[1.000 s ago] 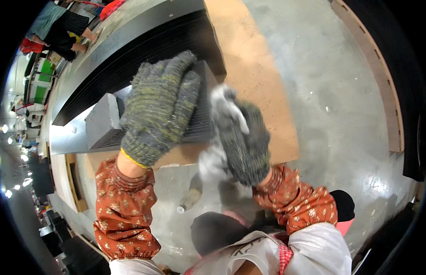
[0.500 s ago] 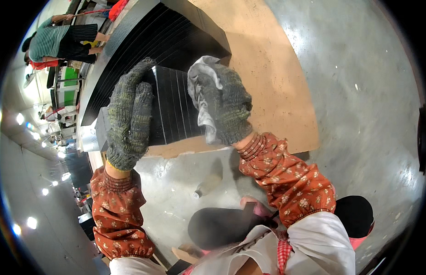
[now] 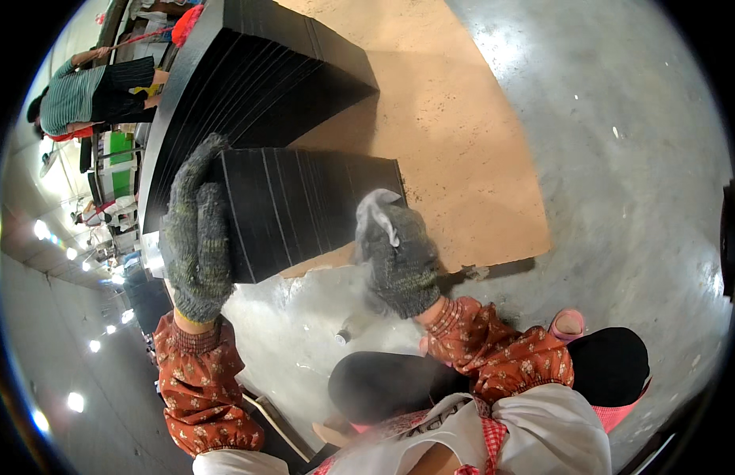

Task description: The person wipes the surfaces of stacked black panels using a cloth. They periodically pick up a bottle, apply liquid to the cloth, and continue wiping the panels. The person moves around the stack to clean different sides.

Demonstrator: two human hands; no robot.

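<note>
Both my hands wear grey knitted gloves. My left hand (image 3: 197, 237) is pressed to the left end of a stack of black flat panels (image 3: 304, 202), its fingers along that face; it holds the stack steady. Thin pale lines mark the joins between the panels. My right hand (image 3: 403, 265) grips a crumpled greyish-white cloth (image 3: 375, 215) just at the near right corner of the stack. Part of the cloth is hidden under the glove, and the hand is slightly blurred.
Beyond the held panels a larger pile of black panels (image 3: 328, 43) stands on a tan board (image 3: 462, 150). A bottle-like object (image 3: 344, 336) lies on the grey floor (image 3: 621, 198) near my knees. At the far left a person in a striped top (image 3: 75, 99) stands.
My right hand with the cloth has moved toward me and a little right, uncovering more of the panel stack. My left hand and the stack have shifted slightly left and nearer in view.
</note>
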